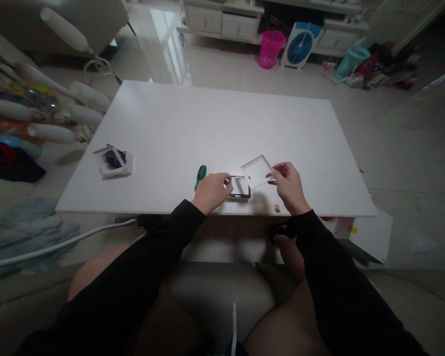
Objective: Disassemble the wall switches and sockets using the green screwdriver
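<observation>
Above the white table [222,118], the right hand [288,187] pinches a tilted, thin white frame [263,183], while the left hand [213,190] grips a squarish black-edged frame [239,196] on the tabletop, its pale marks unreadably small.

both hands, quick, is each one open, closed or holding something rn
Left hand: curled at the dark-edged frame; whether it grips cannot be told.
Right hand: closed, holding the pale frame by its edge.
</observation>
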{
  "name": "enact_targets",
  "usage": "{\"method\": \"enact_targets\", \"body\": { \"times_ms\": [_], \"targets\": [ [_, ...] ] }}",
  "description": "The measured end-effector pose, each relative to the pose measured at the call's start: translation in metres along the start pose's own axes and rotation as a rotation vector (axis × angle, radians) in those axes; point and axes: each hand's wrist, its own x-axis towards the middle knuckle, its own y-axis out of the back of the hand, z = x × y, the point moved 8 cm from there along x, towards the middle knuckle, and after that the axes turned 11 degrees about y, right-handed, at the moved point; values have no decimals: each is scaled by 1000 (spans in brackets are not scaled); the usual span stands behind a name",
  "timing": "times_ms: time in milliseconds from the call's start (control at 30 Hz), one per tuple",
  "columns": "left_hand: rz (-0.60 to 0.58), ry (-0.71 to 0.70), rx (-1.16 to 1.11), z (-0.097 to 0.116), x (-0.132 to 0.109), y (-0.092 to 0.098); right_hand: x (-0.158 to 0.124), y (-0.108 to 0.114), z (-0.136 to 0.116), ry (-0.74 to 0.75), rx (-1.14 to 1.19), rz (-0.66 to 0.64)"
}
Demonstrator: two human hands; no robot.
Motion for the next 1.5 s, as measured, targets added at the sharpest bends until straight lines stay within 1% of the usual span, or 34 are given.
{"method": "enact_targets", "body": {
  "times_ms": [133, 200, 367, 467, 567, 633, 700, 800, 900, 1000, 1067, 1167, 1267, 1367, 1433, 1500],
  "targets": [
    [-9, -7, -52, 2, 1, -2, -4, -8, -1, -37, 39, -44],
    [-27, -12, -116, 3, 1, -3, -5, -10, -3, -43, 36, -47],
    [-139, -2, -359, 5, 3, -9, -6, -13, -6, 8, 8, -34],
    [-226, 46, -543, 5, 4, -18, -6, -17, -13, 83, -19, -38],
    [-338, 141, -830, 4, 5, -27, -10, -21, -25, 158, -51, -53],
    [-402, 199, -1007, 6, 3, -31, -15, -27, -34, 207, -77, -93],
    [-451, 222, -1135, 9, 2, -32, -21, -34, -44, 274, -118, -157],
    [-494, 181, -1215, 15, -1, -31, -31, -45, -57, 412, -212, -254],
    [-498, 127, -1244, 17, -3, -32, -38, -54, -63, 541, -300, -334],
    [-480, 105, -1256, 15, -1, -35, -41, -59, -65, 593, -322, -382],
    [-469, 121, -1242, 13, 1, -37, -39, -58, -65, 577, -310, -389],
    [-452, 183, -1228, 9, 3, -38, -34, -52, -67, 525, -304, -356],
    [-443, 218, -1224, 9, 2, -36, -29, -44, -67, 483, -323, -291],
    [-431, 225, -1214, 10, 1, -33, -25, -35, -64, 448, -351, -208],
    [-420, 223, -1202, 10, 0, -32, -22, -32, -54, 376, -315, -163],
    [-411, 221, -1192, 10, 0, -31, -19, -31, -37, 230, -192, -144]
  ]
}}
